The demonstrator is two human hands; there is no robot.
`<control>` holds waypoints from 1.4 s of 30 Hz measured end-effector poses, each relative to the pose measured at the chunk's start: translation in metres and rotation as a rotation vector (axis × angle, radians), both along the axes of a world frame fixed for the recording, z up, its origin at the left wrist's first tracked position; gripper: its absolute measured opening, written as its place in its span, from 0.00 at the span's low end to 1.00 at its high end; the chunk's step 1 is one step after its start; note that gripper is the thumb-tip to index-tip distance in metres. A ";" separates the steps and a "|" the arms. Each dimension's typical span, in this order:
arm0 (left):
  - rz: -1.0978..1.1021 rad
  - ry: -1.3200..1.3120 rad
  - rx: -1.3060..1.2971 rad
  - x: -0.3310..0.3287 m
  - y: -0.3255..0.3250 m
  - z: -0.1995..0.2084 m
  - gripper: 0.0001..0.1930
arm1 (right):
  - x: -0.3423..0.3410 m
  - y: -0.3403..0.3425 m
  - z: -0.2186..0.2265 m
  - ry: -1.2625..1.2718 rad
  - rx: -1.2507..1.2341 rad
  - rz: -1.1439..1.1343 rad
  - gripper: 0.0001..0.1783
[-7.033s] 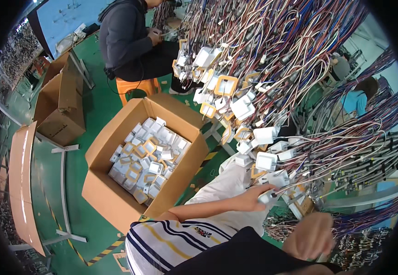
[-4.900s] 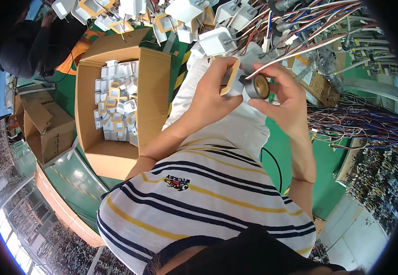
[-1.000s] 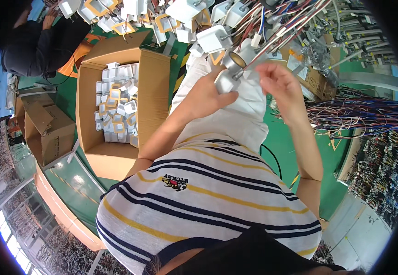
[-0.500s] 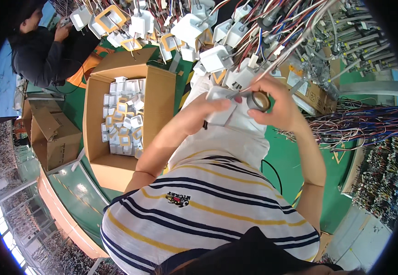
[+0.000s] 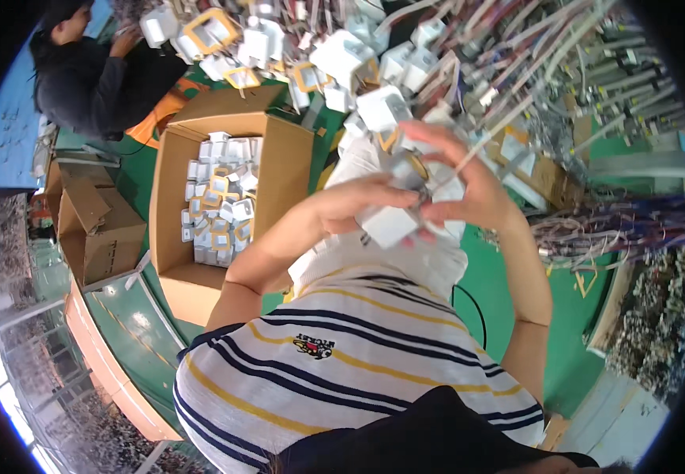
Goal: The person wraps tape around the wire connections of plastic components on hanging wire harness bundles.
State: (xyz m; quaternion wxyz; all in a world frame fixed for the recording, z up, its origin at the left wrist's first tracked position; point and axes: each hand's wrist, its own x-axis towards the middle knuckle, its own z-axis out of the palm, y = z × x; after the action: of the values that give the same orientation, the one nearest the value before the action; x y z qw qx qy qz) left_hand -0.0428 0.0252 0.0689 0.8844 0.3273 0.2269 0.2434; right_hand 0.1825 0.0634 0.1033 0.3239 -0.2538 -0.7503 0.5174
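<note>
My left hand (image 5: pixel 354 201) is closed on a white plastic housing (image 5: pixel 390 225), held over my lap with the thumb on top. My right hand (image 5: pixel 472 186) curves in from the right, thumb and fingers around a roll of tape (image 5: pixel 417 166). The roll is blurred and partly covered, close above the housing. Both hands nearly meet. Just beyond them hang several white housings (image 5: pixel 382 107) on wires, some with yellow-edged frames (image 5: pixel 210 30).
To the left stands an open cardboard box (image 5: pixel 170 205) holding many white housings (image 5: pixel 220 197). A smaller carton (image 5: pixel 101 237) sits farther left. Wire bundles (image 5: pixel 595 233) lie at the right, with more cables at the far right. A person in dark clothes (image 5: pixel 82 87) is at the far left.
The roll of tape has moved left with my right hand, near the left thumb. The housing has turned and shifted slightly toward me. The whole view has swung a little.
</note>
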 end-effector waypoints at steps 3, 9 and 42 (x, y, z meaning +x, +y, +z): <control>-0.201 -0.146 -0.214 0.004 -0.010 -0.003 0.29 | -0.005 0.005 -0.008 -0.053 0.101 0.233 0.39; -0.174 -0.167 -0.293 0.001 -0.031 0.000 0.24 | -0.005 -0.004 0.003 -0.050 -0.074 0.247 0.21; 0.057 -0.249 -0.366 -0.015 -0.009 -0.003 0.11 | -0.012 0.039 -0.026 -0.064 0.011 0.253 0.23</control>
State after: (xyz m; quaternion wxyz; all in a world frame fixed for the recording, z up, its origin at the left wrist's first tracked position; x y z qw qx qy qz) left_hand -0.0577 0.0160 0.0657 0.9430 0.1223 0.1653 0.2616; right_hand 0.1708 0.1028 0.0773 0.2332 -0.1720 -0.7890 0.5418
